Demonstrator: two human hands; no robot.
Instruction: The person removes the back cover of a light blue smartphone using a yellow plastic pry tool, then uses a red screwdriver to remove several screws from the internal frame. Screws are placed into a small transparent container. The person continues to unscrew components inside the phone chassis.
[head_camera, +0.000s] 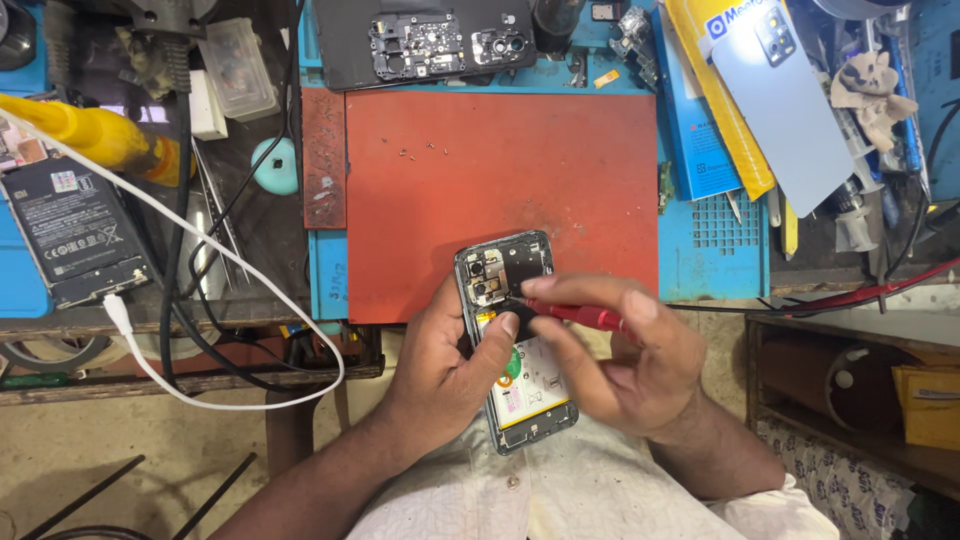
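An opened phone (508, 270), its back cover off, lies at the near edge of the red work mat (500, 170), with its camera modules and a white battery (528, 385) showing. My left hand (450, 365) grips the phone's left side, thumb pressed on its middle. In my right hand (625, 355) is a red-handled screwdriver (585, 316), its tip resting on the phone's upper board near the thumb.
Several tiny screws (420, 152) lie on the mat's upper part. A black phone frame with boards (430, 45) sits behind it. A pale blue back cover (780, 100) lies right, a loose battery (75, 235) and white cable (200, 300) left.
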